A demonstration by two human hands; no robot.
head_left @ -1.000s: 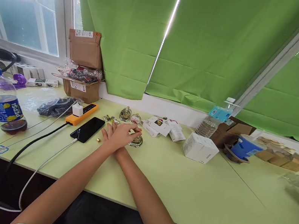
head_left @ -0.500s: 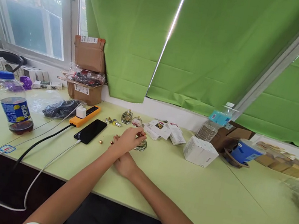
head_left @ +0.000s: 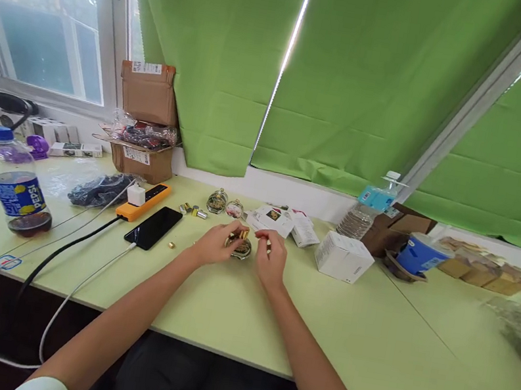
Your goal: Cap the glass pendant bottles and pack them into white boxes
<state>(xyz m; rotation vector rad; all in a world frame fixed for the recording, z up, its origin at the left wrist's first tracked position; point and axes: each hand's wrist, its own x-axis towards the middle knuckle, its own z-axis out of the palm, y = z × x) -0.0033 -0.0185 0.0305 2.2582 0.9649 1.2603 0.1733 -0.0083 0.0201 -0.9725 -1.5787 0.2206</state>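
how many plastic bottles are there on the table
2: the cola bottle on the left, and the water bottle on the right, behind the white box. Others could be hidden.

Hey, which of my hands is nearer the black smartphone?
Left. Your left hand is to the right of the black smartphone, not touching it; your right hand is farther right, beyond the left one.
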